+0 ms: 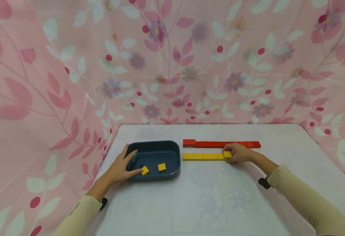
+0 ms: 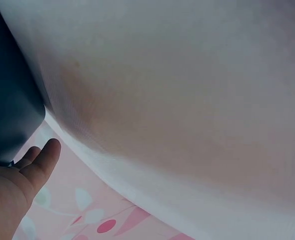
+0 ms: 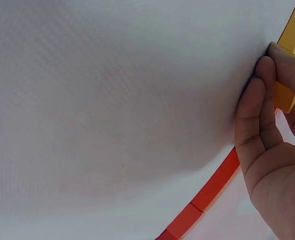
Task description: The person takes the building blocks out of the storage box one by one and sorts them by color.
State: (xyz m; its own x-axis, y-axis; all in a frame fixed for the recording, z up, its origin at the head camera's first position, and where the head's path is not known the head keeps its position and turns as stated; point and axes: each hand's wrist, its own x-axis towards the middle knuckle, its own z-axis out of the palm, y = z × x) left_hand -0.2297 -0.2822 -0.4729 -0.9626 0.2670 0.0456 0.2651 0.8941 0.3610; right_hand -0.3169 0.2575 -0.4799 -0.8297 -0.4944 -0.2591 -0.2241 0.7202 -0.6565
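Observation:
A dark blue tray [image 1: 172,154] sits on the white table with two small yellow blocks inside: one [image 1: 144,170] at its near left, another [image 1: 162,167] beside it. My left hand [image 1: 124,167] grips the tray's left rim, fingers reaching in next to the first block. A row of yellow blocks [image 1: 202,156] lies right of the tray, with a red row [image 1: 219,144] behind it. My right hand [image 1: 239,153] pinches a yellow block [image 1: 226,154] at the yellow row's right end. In the right wrist view my fingers [image 3: 260,107] hold that block [image 3: 286,95] beside the red row [image 3: 212,187].
A pink floral cloth [image 1: 172,62] hangs behind and around the white table [image 1: 207,196]. The tray's dark wall [image 2: 10,105] fills the left of the left wrist view, by the table edge.

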